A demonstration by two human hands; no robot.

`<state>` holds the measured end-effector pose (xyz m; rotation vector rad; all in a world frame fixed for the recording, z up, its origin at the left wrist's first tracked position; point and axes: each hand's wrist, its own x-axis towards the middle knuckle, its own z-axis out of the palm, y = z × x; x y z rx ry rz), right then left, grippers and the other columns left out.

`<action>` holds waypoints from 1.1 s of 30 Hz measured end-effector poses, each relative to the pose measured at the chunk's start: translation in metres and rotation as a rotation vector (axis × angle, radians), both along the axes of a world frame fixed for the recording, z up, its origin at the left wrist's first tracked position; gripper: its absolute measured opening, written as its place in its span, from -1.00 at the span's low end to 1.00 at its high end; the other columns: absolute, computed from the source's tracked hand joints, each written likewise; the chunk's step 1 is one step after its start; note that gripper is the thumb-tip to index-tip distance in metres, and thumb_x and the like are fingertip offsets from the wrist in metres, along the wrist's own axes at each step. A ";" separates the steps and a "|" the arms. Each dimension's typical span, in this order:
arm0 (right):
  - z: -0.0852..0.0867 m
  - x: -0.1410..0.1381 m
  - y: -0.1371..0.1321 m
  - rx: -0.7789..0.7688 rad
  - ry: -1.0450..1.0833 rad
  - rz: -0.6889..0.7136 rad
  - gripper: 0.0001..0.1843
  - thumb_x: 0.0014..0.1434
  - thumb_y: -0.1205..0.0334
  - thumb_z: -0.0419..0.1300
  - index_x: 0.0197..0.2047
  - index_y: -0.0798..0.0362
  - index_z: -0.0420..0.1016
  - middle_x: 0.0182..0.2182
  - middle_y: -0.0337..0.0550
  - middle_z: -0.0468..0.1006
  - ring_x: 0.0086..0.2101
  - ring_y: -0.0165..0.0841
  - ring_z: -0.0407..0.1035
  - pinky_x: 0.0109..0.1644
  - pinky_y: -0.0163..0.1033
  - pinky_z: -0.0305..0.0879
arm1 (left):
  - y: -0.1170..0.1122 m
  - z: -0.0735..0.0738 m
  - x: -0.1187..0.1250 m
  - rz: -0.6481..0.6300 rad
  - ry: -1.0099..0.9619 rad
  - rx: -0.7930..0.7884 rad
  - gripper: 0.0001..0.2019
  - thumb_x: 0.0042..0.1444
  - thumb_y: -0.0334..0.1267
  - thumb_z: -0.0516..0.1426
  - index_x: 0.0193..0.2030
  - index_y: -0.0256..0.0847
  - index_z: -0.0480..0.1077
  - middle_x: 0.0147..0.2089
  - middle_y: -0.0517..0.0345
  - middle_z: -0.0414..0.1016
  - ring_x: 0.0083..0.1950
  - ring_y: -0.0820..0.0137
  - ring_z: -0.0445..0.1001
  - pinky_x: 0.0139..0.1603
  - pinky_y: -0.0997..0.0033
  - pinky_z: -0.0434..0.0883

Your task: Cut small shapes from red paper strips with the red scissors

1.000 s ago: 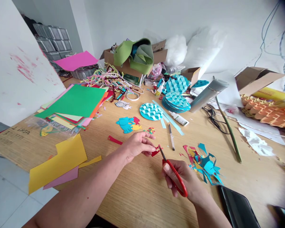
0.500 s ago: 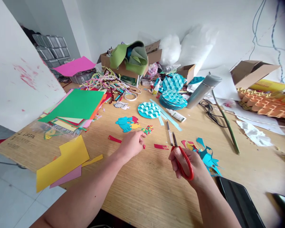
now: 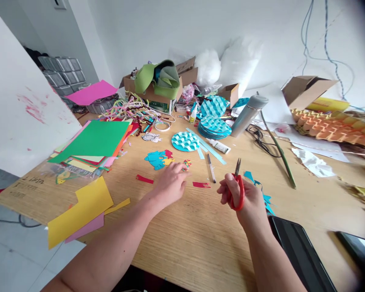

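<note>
My right hand (image 3: 246,196) is wrapped round the red handles of a pair of scissors (image 3: 237,190), whose closed dark blades point up and away from me. My left hand (image 3: 172,180) hovers palm down just in front of a little heap of coloured paper bits (image 3: 187,164), fingers stretched out and apart from the thumb, and partly covers the heap. Beyond it are blue paper fish cut-outs (image 3: 154,159) with a yellow and a red one (image 3: 168,154). One red paper strip (image 3: 144,179) lies left of this hand, another red strip (image 3: 201,185) to its right.
A pen (image 3: 211,168), glue tube (image 3: 219,146) and blue wavy paper disc (image 3: 185,141) lie further back. Blue scraps (image 3: 267,200) and a black phone (image 3: 299,251) are by my right arm. Coloured sheets (image 3: 94,138) and yellow paper (image 3: 80,215) lie left. A grey flask (image 3: 249,115) stands behind.
My left hand's fingers have loosened from a pinch near a red bit and stretched out by the paper heap. My right hand has moved slightly right with the scissors. The view has shifted.
</note>
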<state>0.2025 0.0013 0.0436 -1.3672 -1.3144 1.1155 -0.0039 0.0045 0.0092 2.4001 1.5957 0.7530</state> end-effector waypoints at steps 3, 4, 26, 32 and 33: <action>-0.003 0.001 0.004 0.025 -0.095 0.012 -0.49 0.04 -0.22 0.22 -0.51 0.14 0.46 -0.70 -0.18 0.46 -0.71 -0.47 0.29 -0.70 -0.42 0.11 | -0.006 -0.005 0.007 -0.158 0.098 0.007 -0.67 0.17 -0.34 0.05 0.07 -0.13 0.42 0.19 0.05 0.34 0.24 0.16 0.17 0.27 0.01 0.13; -0.004 0.002 0.005 0.032 -0.120 0.014 -0.49 0.03 -0.22 0.23 -0.52 0.13 0.46 -0.73 -0.20 0.43 -0.72 -0.46 0.28 -0.71 -0.42 0.09 | -0.008 -0.007 0.009 -0.186 0.127 -0.003 -0.68 0.19 -0.31 0.04 0.07 -0.13 0.42 0.20 0.06 0.33 0.26 0.13 0.13 0.28 -0.05 0.08; -0.033 0.010 0.015 0.232 -0.835 0.361 -0.88 0.06 0.32 0.09 -0.45 -0.03 0.19 -0.58 -0.21 0.42 -0.56 -0.32 0.29 -0.47 -0.29 0.09 | -0.022 -0.005 0.031 -0.226 0.238 0.041 -0.83 0.12 -0.39 0.08 -0.46 -0.26 0.45 -0.37 0.02 0.39 -0.15 0.25 0.31 -0.14 0.26 0.32; -0.033 0.006 0.013 0.200 -0.853 0.351 -0.87 0.09 0.34 0.05 -0.45 -0.02 0.17 -0.61 -0.23 0.37 -0.59 -0.35 0.23 -0.49 -0.30 -0.01 | -0.019 -0.006 0.029 -0.219 0.217 0.019 -0.82 0.14 -0.38 0.06 -0.43 -0.26 0.45 -0.37 0.03 0.39 -0.15 0.26 0.32 -0.13 0.28 0.32; -0.033 0.006 0.013 0.195 -0.850 0.350 -0.87 0.09 0.33 0.06 -0.45 -0.02 0.17 -0.61 -0.23 0.37 -0.59 -0.35 0.22 -0.49 -0.30 -0.02 | -0.019 -0.006 0.029 -0.210 0.200 0.020 -0.83 0.14 -0.38 0.07 -0.43 -0.26 0.45 -0.35 0.03 0.39 -0.14 0.26 0.33 -0.12 0.28 0.32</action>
